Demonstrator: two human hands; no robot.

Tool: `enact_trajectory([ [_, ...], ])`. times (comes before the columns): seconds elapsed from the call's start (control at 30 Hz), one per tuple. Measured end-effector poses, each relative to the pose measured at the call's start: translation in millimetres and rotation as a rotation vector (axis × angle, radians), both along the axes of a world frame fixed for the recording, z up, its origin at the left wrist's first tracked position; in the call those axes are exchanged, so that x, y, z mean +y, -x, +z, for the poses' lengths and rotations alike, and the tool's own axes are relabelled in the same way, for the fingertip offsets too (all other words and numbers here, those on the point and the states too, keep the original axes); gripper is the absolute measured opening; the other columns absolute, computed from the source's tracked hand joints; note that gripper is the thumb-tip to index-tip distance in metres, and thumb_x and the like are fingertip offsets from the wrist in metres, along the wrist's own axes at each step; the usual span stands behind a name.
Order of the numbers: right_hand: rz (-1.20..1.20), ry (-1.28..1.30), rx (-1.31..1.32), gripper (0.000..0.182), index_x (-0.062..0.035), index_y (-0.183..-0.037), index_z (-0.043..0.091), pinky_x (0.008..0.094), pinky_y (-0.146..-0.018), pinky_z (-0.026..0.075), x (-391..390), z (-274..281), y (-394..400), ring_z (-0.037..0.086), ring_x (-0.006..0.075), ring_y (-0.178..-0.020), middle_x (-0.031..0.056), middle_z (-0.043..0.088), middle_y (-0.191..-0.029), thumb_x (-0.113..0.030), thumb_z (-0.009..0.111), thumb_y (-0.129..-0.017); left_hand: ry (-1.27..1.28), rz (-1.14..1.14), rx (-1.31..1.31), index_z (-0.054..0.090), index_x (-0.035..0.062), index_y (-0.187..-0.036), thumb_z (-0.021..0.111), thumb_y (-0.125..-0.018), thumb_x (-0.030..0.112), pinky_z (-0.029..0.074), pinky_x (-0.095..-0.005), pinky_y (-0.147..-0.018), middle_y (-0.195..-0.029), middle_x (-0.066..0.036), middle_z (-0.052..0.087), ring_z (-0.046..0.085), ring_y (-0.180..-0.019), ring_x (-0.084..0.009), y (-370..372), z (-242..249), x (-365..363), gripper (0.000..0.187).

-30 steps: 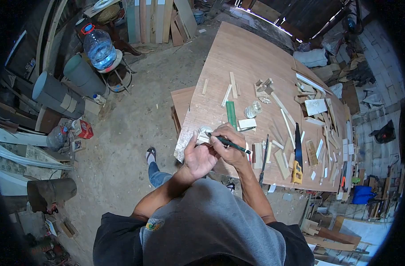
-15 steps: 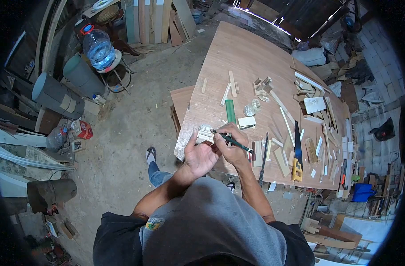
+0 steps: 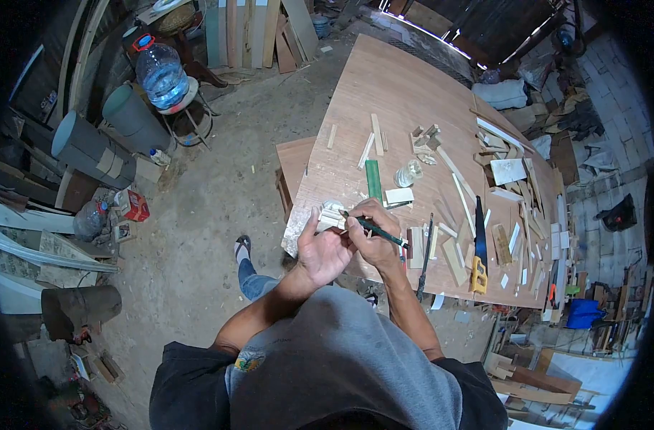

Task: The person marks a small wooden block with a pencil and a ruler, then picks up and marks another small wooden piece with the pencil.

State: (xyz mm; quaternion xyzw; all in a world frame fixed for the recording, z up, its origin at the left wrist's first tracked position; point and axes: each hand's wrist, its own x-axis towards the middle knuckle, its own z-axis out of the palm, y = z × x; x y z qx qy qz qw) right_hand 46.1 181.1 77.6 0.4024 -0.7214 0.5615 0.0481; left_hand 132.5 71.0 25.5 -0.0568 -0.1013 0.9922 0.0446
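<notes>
A small pale wooden piece (image 3: 332, 218) with a stepped top is held in my left hand (image 3: 322, 255), palm turned up and thumb raised along its left side. My right hand (image 3: 373, 240) grips a slim, dark green pen-like tool (image 3: 385, 234). Its tip rests right at the wooden piece's right end, while the back end points down to the right. Both hands are close together over the table's near-left edge. Just beyond my right hand lie a green strip (image 3: 373, 179) and a small white block (image 3: 399, 196).
The plywood table (image 3: 370, 79) carries a glass jar (image 3: 408, 173), a handsaw (image 3: 479, 244) with a yellow handle, and many wood offcuts (image 3: 509, 170) toward the right. A large water bottle (image 3: 161, 75) stands on a stool at left, near grey cylinders (image 3: 90, 147).
The view has shifted very slightly. Both hands keep the same hold on the wooden piece and the tool, with almost no visible movement.
</notes>
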Motion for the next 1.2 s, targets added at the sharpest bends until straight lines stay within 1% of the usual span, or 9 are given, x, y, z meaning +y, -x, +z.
enact_trajectory([
  [0.1,-0.014,0.032,-0.009,0.010,0.0038,-0.086,0.066,0.0334,-0.063,0.050,-2,3,-3,0.063,0.0239,-0.072,0.0142,0.066,-0.080,0.000,0.071,-0.078,0.026,0.021,0.025,0.049,0.0042,-0.132,0.061,-0.094,0.056,0.043,-0.0433,-0.109,-0.130,-0.014,0.056,0.055,-0.121,-0.0277,0,5,0,0.066],
  [0.17,-0.012,0.023,-0.031,0.010,0.0036,-0.088,0.066,0.0328,-0.066,0.050,-2,2,-4,0.063,0.0228,-0.073,0.0140,0.065,-0.081,-0.001,0.070,-0.080,0.138,0.021,0.003,0.043,-0.0058,-0.134,0.062,-0.090,0.061,0.037,-0.0406,-0.114,-0.131,-0.017,0.052,0.050,-0.125,-0.0277,-2,6,1,0.082],
  [0.53,-0.028,0.047,-0.086,0.011,0.0033,-0.087,0.066,0.0326,-0.065,0.050,-1,2,-6,0.064,0.0241,-0.073,0.0142,0.065,-0.081,0.000,0.071,-0.078,0.085,0.009,0.013,0.044,0.0002,-0.136,0.063,-0.092,0.057,0.039,-0.0421,-0.113,-0.133,-0.016,0.053,0.051,-0.126,-0.0280,-7,4,-1,0.074],
  [0.63,0.081,0.009,-0.039,0.011,0.0032,-0.092,0.066,0.0330,-0.069,0.051,6,9,-8,0.064,0.0220,-0.077,0.0142,0.067,-0.087,0.000,0.069,-0.082,0.042,0.002,0.022,0.045,0.0029,-0.138,0.066,-0.091,0.053,0.040,-0.0455,-0.114,-0.135,-0.015,0.052,0.051,-0.129,-0.0302,-6,7,1,0.072],
  [0.7,-0.057,0.240,-0.394,0.015,0.0032,-0.102,0.067,0.0332,-0.079,0.052,7,15,-11,0.065,0.0201,-0.087,0.0132,0.068,-0.097,-0.001,0.065,-0.087,0.049,0.035,0.005,0.043,0.0009,-0.139,0.068,-0.089,0.053,0.039,-0.0484,-0.115,-0.138,-0.017,0.050,0.049,-0.131,-0.0321,-6,11,-2,0.076],
  [0.77,-0.085,0.264,-0.338,0.021,0.0026,-0.112,0.065,0.0330,-0.093,0.050,21,16,5,0.064,0.0194,-0.101,0.0120,0.068,-0.109,-0.001,0.062,-0.091,0.194,-0.002,0.094,0.042,0.0034,-0.143,0.071,-0.088,0.048,0.040,-0.0534,-0.113,-0.143,-0.018,0.049,0.048,-0.134,-0.0351,-6,13,-8,0.076],
  [0.87,0.161,-0.062,-0.297,0.042,-0.0002,-0.126,0.061,0.0358,-0.107,0.041,33,34,19,0.057,0.0247,-0.124,0.0142,0.064,-0.127,-0.009,0.070,-0.086,0.338,-0.023,0.138,0.041,0.0053,-0.147,0.068,-0.091,0.047,0.042,-0.0555,-0.111,-0.144,-0.017,0.050,0.051,-0.132,-0.0338,-2,12,-14,0.074],
  [0.97,0.333,-0.247,-0.410,0.054,-0.0013,-0.130,0.058,0.0360,-0.109,0.040,40,35,21,0.055,0.0261,-0.127,0.0141,0.061,-0.131,-0.013,0.077,-0.081,0.482,-0.072,0.185,0.040,0.0060,-0.148,0.064,-0.094,0.048,0.042,-0.0559,-0.110,-0.142,-0.017,0.052,0.053,-0.130,-0.0319,2,8,-18,0.072],
  [1.2,0.256,-0.170,-0.547,0.058,-0.0004,-0.129,0.058,0.0341,-0.105,0.042,54,23,22,0.056,0.0187,-0.119,0.0103,0.062,-0.125,-0.016,0.082,-0.078,0.479,-0.180,0.194,0.034,0.0058,-0.151,0.064,-0.094,0.050,0.048,-0.0510,-0.106,-0.142,-0.017,0.050,0.056,-0.125,-0.0298,6,25,-15,0.078],
])
